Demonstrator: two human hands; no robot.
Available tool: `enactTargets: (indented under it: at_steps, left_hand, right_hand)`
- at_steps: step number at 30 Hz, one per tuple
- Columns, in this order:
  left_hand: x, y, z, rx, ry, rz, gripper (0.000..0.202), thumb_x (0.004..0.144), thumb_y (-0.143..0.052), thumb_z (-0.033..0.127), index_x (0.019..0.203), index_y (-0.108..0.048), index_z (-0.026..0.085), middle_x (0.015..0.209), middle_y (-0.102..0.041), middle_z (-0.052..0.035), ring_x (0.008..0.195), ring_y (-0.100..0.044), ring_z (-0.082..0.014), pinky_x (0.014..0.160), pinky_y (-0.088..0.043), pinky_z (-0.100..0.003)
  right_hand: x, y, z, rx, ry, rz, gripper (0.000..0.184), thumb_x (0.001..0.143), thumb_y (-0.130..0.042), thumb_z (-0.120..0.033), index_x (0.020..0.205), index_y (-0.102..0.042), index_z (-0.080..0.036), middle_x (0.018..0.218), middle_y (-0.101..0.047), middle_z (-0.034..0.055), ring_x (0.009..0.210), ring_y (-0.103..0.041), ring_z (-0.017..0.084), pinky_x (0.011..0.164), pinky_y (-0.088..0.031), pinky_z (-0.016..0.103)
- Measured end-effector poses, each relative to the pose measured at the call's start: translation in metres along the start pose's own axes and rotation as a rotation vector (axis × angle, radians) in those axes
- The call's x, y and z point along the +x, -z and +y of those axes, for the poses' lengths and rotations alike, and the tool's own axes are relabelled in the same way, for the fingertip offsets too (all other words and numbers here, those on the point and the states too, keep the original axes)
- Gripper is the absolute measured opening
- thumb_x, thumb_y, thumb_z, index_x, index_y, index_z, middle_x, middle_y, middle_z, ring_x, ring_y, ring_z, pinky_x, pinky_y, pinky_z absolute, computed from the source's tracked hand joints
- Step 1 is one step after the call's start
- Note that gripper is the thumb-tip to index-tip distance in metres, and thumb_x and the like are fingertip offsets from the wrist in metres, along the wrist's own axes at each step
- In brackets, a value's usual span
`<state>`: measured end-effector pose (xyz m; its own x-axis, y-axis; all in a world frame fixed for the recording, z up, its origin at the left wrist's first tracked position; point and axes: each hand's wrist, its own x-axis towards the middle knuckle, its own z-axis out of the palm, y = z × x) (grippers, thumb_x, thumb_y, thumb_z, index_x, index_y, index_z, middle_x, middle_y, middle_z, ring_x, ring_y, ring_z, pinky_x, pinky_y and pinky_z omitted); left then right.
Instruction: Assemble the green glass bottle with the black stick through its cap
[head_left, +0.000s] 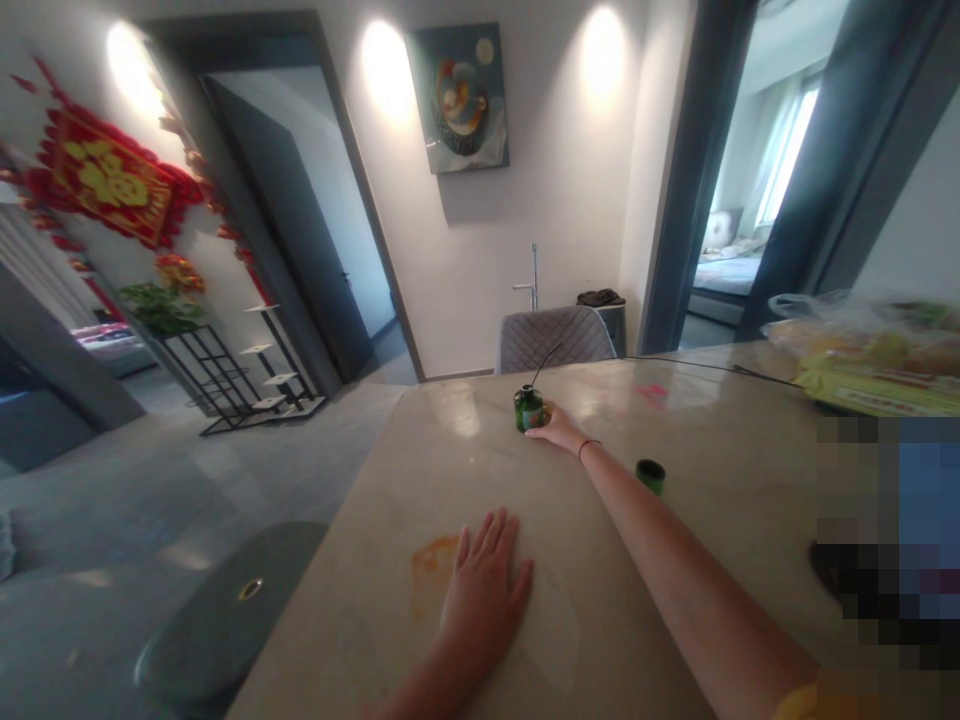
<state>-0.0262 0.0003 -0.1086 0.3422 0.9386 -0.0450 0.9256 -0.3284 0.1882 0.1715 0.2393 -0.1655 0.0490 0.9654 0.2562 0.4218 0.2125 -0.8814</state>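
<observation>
My right hand (561, 430) reaches far across the table and is closed round a small green glass bottle (528, 412), thumb on the near side. The bottle stands upright on the tabletop, with a label on its front. A thin dark stick (547, 364) slants up from its mouth. Beside my right forearm sits a small green cylinder (650, 477) with a dark top, perhaps a cap. My left hand (486, 580) lies flat on the table, fingers outstretched, holding nothing. An orange-brown mark (433, 570) shows on the surface just left of it.
The pale table (420, 480) has a grey quilted chair (555, 338) at its far edge and a green stool (232, 610) at its left. Plastic bags and a yellow package (877, 385) lie at the right. A dark cable (690, 364) crosses the back. Pixelation hides the lower right.
</observation>
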Motion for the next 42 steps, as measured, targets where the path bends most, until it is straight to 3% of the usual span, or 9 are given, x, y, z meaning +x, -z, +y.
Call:
enactTargets:
  at_steps: [9,22,37,42]
  left_hand:
    - [-0.001,0.002,0.001,-0.012,-0.003,-0.008,0.056,0.089,-0.029,0.041,0.139,-0.032,0.016,0.148,-0.026,-0.0067,0.137,-0.021,-0.0215,0.112,-0.015,-0.048]
    - [-0.001,0.000,0.000,0.019,-0.006,0.054,0.053,0.089,-0.030,0.039,0.137,-0.035,0.017,0.146,-0.031,-0.0082,0.136,-0.025,-0.0212,0.112,-0.017,-0.047]
    - [0.000,-0.003,-0.001,0.003,-0.006,0.068,0.053,0.089,-0.031,0.041,0.136,-0.036,0.018,0.146,-0.031,-0.0077,0.135,-0.025,-0.0195,0.112,-0.017,-0.044]
    - [0.000,-0.006,-0.003,-0.003,-0.021,0.086,0.053,0.089,-0.030,0.042,0.136,-0.036,0.019,0.145,-0.032,-0.0073,0.135,-0.026,-0.0196,0.112,-0.016,-0.044]
  right_hand:
    - [-0.011,0.000,-0.006,0.034,-0.012,-0.072,0.051,0.047,-0.082,-0.023,0.094,-0.062,-0.017,0.094,-0.069,0.0065,0.087,-0.064,0.021,0.083,-0.048,0.037]
    - [-0.056,0.007,-0.020,0.036,0.044,-0.174,0.042,0.048,-0.080,-0.025,0.087,-0.065,-0.019,0.088,-0.070,0.0030,0.083,-0.064,0.021,0.078,-0.049,0.034]
    - [-0.064,0.006,-0.018,-0.038,0.093,-0.142,0.042,0.050,-0.079,-0.033,0.088,-0.066,-0.020,0.089,-0.070,0.0029,0.083,-0.064,0.021,0.077,-0.049,0.033]
    - [-0.065,0.006,-0.022,-0.173,0.101,-0.077,0.043,0.048,-0.079,-0.042,0.084,-0.067,-0.022,0.086,-0.068,0.0031,0.082,-0.062,0.021,0.075,-0.047,0.032]
